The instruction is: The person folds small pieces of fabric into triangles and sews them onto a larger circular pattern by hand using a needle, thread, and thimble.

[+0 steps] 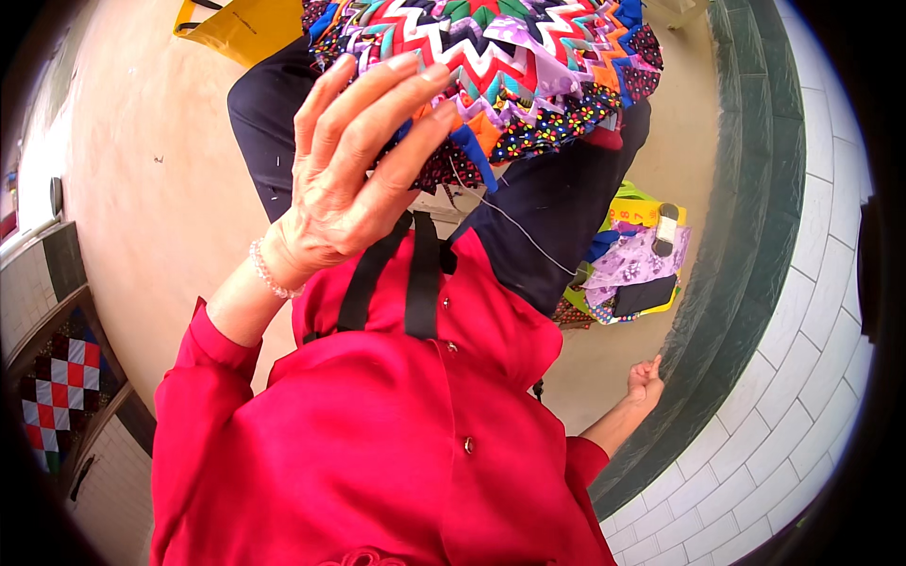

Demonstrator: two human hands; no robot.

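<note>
A round patchwork piece [481, 78] of folded, zigzag fabric points in many colours rests over my knees. My left hand [361, 148], with a beaded bracelet at the wrist, lies at its near left edge. Its fingers reach over the cloth; the thumb is hidden, apparently under the edge. From the near edge a pale sewing thread [520, 225] runs down to the right and is lost against the bag of fabrics. Out at the lower right, my right hand [644, 383] has thumb and forefinger pinched, apparently on the thread. A needle cannot be made out.
By my right thigh stands a bag [669, 297] with purple floral cloth [623, 262], other scraps and a dark thread card [665, 230]. Beyond my left knee is a yellow bag [244, 32]. A dark green tiled border [750, 212] and white tiles [800, 304] lie at right.
</note>
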